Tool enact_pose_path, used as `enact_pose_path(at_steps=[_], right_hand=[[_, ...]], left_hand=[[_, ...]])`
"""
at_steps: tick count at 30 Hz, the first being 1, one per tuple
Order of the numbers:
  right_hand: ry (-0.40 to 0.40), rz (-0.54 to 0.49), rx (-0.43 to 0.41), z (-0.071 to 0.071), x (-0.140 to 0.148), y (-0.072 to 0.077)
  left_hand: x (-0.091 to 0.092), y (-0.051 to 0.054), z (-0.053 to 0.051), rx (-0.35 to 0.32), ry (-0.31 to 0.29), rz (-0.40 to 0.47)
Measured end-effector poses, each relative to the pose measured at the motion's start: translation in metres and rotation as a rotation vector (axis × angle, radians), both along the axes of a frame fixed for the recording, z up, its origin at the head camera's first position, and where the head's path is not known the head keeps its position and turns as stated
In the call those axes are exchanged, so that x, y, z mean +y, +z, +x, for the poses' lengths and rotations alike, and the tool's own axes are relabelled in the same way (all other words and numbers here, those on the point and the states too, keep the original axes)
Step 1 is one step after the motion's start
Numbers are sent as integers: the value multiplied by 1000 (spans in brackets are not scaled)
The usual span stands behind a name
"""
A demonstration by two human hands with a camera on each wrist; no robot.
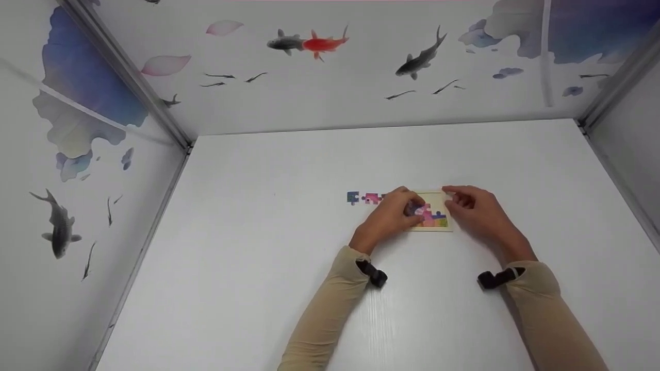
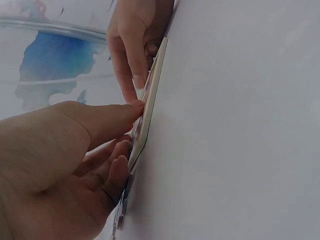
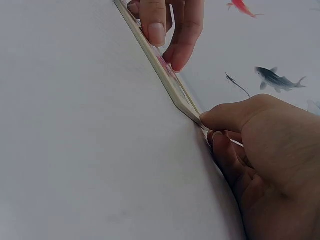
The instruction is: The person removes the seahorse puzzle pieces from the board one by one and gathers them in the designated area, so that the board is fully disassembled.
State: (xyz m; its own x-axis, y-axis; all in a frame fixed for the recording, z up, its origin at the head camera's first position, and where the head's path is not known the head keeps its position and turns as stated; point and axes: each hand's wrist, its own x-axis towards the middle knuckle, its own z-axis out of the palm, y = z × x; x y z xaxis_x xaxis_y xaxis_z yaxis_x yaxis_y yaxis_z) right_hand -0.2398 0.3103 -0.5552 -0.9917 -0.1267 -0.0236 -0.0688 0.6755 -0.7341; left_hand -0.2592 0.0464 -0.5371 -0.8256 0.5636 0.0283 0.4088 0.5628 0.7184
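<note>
A shallow wooden puzzle tray (image 1: 433, 230) lies on the white table, partly filled with colourful jigsaw pieces (image 1: 429, 220). Over its left part, my left hand (image 1: 390, 214) bends its thumb and fingers around a dark puzzle piece (image 1: 411, 208), pinching it at the tray surface. The left hand hides the tray's left side. My right hand (image 1: 477, 211) holds the tray's right edge; in the right wrist view its thumb (image 3: 227, 117) lies against the tray corner, with the fingers curled beside it.
Left of the tray, a blue-grey jigsaw piece (image 1: 352, 197) and a pink one (image 1: 371, 198) lie loose in a row, with another partly behind the left hand. White walls (image 1: 361, 103) with painted fish enclose the table's back and sides.
</note>
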Motion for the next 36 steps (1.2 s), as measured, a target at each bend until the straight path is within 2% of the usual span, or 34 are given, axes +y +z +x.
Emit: enact_pose_path(at_steps=[3, 8, 12, 16, 28, 36], right_hand=[[5, 0, -6, -1, 0, 0], [6, -8, 4, -2, 0, 0], [6, -7, 15, -2, 0, 0], [4, 1, 20, -1, 0, 0], [17, 3, 20, -2, 0, 0], [16, -6, 25, -2, 1, -2]], left_hand=[[2, 0, 2, 9, 6, -22], [4, 2, 6, 41, -23, -26], [5, 3, 9, 30, -34, -15], [8, 2, 11, 13, -19, -19], [13, 2, 15, 35, 55, -57], [13, 0, 12, 69, 49, -39]])
